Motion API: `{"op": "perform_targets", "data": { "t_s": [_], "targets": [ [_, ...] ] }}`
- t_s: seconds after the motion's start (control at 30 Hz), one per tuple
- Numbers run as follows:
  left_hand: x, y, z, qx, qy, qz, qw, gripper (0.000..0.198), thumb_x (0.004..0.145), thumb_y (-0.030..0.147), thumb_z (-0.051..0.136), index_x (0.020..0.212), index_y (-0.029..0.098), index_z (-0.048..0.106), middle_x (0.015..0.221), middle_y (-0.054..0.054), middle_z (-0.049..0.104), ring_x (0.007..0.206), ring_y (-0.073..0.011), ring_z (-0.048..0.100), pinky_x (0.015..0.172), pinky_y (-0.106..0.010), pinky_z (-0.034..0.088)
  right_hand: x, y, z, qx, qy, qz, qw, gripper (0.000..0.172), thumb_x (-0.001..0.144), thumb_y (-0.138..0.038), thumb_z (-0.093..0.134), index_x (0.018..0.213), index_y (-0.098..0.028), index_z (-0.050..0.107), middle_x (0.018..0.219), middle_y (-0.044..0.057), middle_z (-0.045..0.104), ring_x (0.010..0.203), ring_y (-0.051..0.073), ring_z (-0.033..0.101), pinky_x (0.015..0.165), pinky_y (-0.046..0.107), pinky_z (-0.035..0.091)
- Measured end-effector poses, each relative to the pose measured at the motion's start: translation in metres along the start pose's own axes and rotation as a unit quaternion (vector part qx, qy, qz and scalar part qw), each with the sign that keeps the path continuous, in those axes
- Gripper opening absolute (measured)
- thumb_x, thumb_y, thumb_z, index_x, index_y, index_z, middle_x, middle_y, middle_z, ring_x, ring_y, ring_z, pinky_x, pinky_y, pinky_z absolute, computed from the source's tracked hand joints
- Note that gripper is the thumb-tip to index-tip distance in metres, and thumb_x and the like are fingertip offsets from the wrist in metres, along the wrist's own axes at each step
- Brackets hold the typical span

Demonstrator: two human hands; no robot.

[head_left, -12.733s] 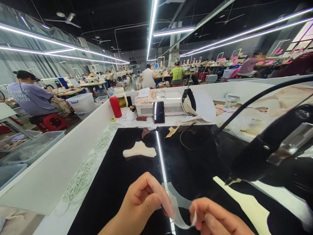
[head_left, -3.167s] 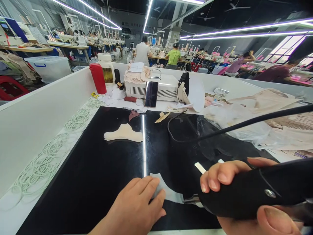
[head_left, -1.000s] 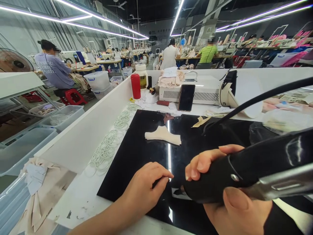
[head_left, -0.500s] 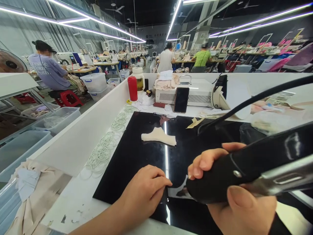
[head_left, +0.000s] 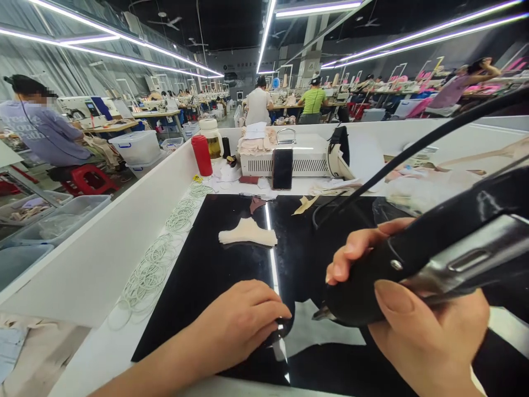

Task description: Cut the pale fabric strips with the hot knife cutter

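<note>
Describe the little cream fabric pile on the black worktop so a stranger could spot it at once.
Start at the black worktop inside the white walls. Beyond the left hand, just left of the bright light streak, lies the cream fabric pile. Unlike the single brown scrap and tan scrap farther back, it is a pale stack of several layers.

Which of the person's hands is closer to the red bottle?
Left. The left hand rests on the black mat, this side of the red bottle standing at the back. The right hand, holding the black tool, is farther off to the right.
</note>
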State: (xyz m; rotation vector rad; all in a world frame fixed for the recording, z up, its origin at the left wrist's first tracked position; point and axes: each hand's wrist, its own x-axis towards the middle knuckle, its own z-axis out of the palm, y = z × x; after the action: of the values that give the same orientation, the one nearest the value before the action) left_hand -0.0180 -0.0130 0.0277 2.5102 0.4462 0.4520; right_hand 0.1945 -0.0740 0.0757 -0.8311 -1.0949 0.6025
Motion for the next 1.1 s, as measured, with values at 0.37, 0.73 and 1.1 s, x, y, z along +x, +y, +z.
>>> {"op": "perform_targets", "data": {
  "t_s": [0.37,0.73,1.1],
  "targets": [
    [0.025,-0.021,0.004,-0.093,-0.096,0.015,0.991,0.064,0.083,0.039,0.086,0.138,0.025,0.057,0.137,-0.009,0.066,0.145,-0.0295,0.046,0.124,-0.049,0.029,-0.005,0.009,0.016,0.064,0.046,-0.01,0.997,0.04,0.082,-0.038,0.085,0.112,-0.027,0.061,0.081,-0.001,0.064,0.061,0.017,0.062,0.055,0.034,0.058],
    [0.023,-0.021,0.013,-0.114,-0.084,0.015,0.99,0.076,0.078,0.047,0.088,0.141,0.027,0.052,0.141,-0.01,0.064,0.143,-0.031,0.049,0.127,-0.058,0.016,-0.011,0.017,0.013,0.077,0.034,0.033,0.996,0.043,0.08,-0.039,0.085,0.114,-0.03,0.06,0.081,-0.001,0.062,0.064,0.018,0.062,0.055,0.035,0.058],
    [0.024,-0.022,0.017,-0.115,-0.076,0.022,0.99,0.084,0.074,0.048,0.091,0.144,0.027,0.051,0.138,-0.008,0.066,0.146,-0.0307,0.046,0.128,-0.058,0.011,-0.017,0.016,0.006,0.077,0.027,0.037,0.996,0.038,0.086,-0.036,0.08,0.118,-0.032,0.06,0.082,-0.001,0.062,0.066,0.019,0.064,0.06,0.038,0.059]
  ]
}}
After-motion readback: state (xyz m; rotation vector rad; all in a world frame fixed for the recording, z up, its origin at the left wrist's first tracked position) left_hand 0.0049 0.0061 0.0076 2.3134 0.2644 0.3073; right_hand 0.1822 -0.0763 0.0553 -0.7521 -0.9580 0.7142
